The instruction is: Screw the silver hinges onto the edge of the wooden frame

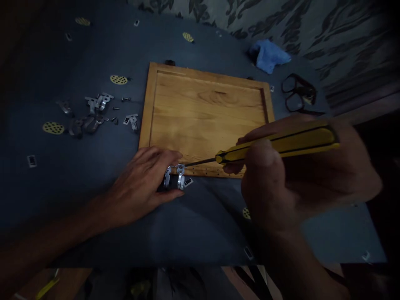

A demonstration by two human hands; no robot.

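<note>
A framed wooden board [203, 112] lies on the blue cloth, with a row of small dark holes along its near edge. Two silvery metal hooks [181, 177] sit side by side at that edge, their curved parts hanging past it. My left hand [140, 179] is curled around this corner, index finger above the hooks and thumb below them; its exact contact is partly hidden. My right hand [281, 175] grips the yellow handle of a screwdriver [275, 143]. The screwdriver's tip reaches the right-hand hook's plate; the screw head there is too small to make out.
Several loose metal hooks [93, 104] lie left of the board, with small screws [125, 99] among them. Black-framed glasses [295, 91] and a crumpled blue cloth [270, 56] lie at the back right. A patterned surface [281, 21] rises behind the table.
</note>
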